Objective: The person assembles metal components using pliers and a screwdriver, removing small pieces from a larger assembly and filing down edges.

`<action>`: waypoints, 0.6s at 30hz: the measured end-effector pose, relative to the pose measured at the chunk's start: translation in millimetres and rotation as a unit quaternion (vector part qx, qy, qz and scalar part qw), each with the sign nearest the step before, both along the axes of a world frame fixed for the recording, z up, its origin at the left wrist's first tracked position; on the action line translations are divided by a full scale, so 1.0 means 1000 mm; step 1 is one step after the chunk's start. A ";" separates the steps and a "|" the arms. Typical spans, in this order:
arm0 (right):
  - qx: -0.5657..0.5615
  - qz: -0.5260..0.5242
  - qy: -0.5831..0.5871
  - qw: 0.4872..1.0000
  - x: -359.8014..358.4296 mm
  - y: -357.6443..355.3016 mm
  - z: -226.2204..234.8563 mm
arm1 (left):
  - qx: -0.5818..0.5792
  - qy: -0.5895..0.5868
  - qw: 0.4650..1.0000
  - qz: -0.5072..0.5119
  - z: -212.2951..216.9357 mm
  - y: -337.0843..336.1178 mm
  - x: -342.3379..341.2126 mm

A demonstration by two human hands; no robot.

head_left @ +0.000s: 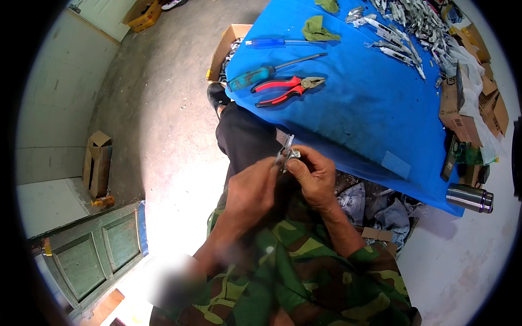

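Between my two hands, above my lap, is a small silvery metal part [289, 143], narrow and partly hidden by my fingers; its exact kind does not show. My left hand [251, 187] pinches it from the left, fingers pressed together. On the other side my right hand [315, 176] grips it between thumb and bent fingers. Beyond them, on the blue-covered table [359, 117], lie red-handled pliers [288, 90], a screwdriver with a worn teal handle [252, 77] and another with a blue handle [266, 42].
A pile of white and silver metal pieces [402, 32] covers the table's far right. Green cloths [318, 28] lie near the screwdrivers. A steel flask [470, 198] stands at the right corner by cardboard boxes [459, 111]. An open carton [231, 38] of parts sits left of the table.
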State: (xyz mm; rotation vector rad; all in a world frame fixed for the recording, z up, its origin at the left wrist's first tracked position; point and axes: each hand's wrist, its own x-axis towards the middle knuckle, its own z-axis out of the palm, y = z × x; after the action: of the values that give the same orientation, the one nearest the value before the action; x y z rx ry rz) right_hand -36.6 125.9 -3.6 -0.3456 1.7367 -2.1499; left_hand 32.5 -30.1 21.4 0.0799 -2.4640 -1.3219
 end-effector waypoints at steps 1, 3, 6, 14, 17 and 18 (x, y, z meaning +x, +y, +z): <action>-0.007 0.002 -0.005 1.000 0.000 0.000 -0.001 | 0.032 -0.017 0.999 0.007 0.001 0.002 0.002; -0.020 0.004 -0.014 1.000 0.001 0.001 -0.002 | 0.077 -0.042 0.996 0.012 0.003 0.003 0.003; -0.041 0.015 -0.045 0.998 0.001 0.004 -0.004 | 0.120 -0.067 0.991 0.006 0.007 0.002 0.002; -0.055 0.021 -0.061 0.996 0.001 0.008 -0.008 | 0.204 -0.141 0.969 -0.008 0.010 0.000 0.003; -0.059 0.021 -0.052 0.997 0.000 0.009 -0.011 | 0.184 -0.142 0.972 -0.021 0.012 -0.002 0.001; -0.060 0.021 -0.048 0.997 0.000 0.010 -0.011 | 0.163 -0.146 0.975 -0.026 0.014 -0.003 0.000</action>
State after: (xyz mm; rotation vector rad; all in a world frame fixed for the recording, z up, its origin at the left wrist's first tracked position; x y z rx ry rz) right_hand -37.0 135.4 -15.0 -0.3006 1.5390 -2.2092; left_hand 32.9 -33.6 35.0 0.3128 -2.4635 -1.8444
